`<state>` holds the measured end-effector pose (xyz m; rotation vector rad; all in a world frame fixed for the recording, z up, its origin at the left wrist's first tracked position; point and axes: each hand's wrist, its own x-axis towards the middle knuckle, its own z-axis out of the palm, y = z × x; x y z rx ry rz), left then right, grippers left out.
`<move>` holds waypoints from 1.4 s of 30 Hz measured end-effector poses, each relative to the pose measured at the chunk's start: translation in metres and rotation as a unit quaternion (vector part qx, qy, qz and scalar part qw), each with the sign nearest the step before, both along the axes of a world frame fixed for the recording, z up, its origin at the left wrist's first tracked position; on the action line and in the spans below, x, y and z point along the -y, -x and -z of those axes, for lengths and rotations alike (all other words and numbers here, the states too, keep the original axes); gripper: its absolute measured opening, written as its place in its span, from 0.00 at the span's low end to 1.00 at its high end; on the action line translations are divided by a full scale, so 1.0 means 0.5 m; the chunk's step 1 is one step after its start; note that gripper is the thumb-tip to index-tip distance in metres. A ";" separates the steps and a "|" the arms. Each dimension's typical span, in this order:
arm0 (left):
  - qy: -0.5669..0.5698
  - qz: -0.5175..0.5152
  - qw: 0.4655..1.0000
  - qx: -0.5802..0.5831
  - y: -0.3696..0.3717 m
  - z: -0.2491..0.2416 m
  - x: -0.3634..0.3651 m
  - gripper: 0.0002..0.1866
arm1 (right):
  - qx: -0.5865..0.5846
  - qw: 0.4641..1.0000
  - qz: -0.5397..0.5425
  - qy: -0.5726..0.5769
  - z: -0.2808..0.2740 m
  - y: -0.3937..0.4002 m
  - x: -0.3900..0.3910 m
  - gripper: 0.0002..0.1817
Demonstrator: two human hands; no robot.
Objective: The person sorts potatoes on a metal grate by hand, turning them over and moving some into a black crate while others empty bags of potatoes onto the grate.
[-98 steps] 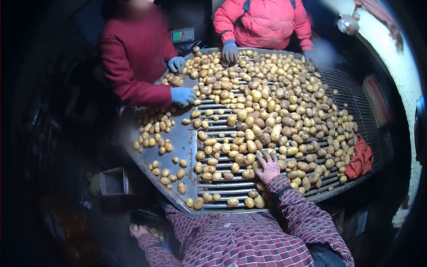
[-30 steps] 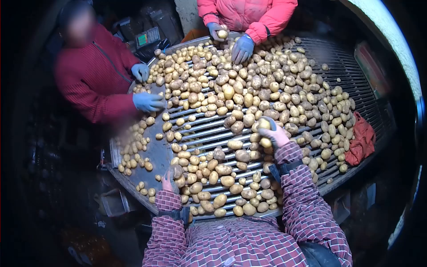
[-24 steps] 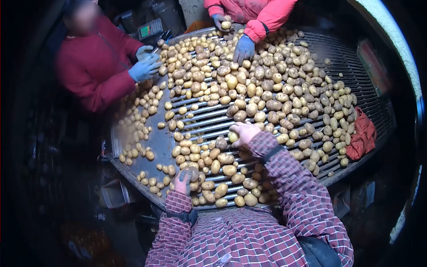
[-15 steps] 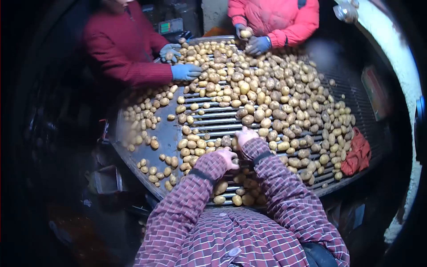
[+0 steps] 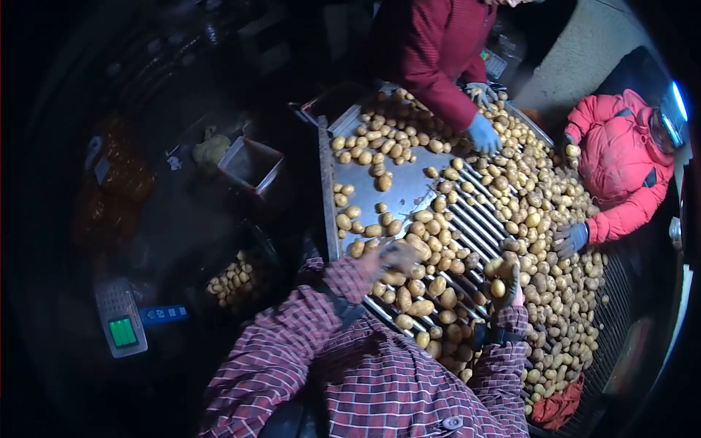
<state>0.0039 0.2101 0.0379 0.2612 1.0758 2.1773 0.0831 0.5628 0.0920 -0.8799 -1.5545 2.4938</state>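
Note:
Over the slatted metal grate [image 5: 467, 228], my right hand [image 5: 514, 281] is curled upright around a yellowish potato [image 5: 498, 288], with a second potato [image 5: 494, 267] touching it. My left hand [image 5: 385, 260] is smeared by motion above the potatoes at the near edge of the flat metal plate [image 5: 413, 182]. Whether its fingers hold anything does not show. Loose potatoes [image 5: 426, 306] lie on the bars between and below my two hands.
Across the grate, a person in a dark red sweater [image 5: 442, 58] reaches a gloved hand [image 5: 483, 135] into the potatoes. A person in a pink jacket [image 5: 621, 157] works at the right. A lit scale [image 5: 123, 332], an open box [image 5: 250, 164] and a red cloth [image 5: 558, 405] surround the table.
My view has swung to the left, so the scale and floor now show. My hands have moved apart, the left one to the plate's edge, the right one now raised with a potato.

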 end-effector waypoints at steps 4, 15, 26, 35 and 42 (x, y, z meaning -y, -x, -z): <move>0.261 -0.204 0.917 -0.223 -0.036 0.041 0.318 0.20 | -0.041 0.964 -0.261 -0.042 -0.065 0.125 0.258 0.28; 0.413 -0.534 0.717 0.173 -0.193 0.104 0.605 0.20 | -0.279 0.644 -0.469 -0.536 -0.011 -0.018 0.485 0.28; 0.418 0.064 0.734 -0.532 -0.033 -0.030 -0.074 0.28 | -0.052 0.756 -0.252 -0.602 0.052 -0.379 0.235 0.13; 0.524 0.370 0.499 -0.582 -0.075 -0.046 -0.340 0.31 | 0.013 0.764 -0.235 -0.601 0.053 -0.389 0.246 0.16; 0.198 0.077 0.975 -0.059 -0.007 -0.004 -0.205 0.33 | 0.069 0.728 -0.165 -0.662 0.028 -0.300 0.201 0.27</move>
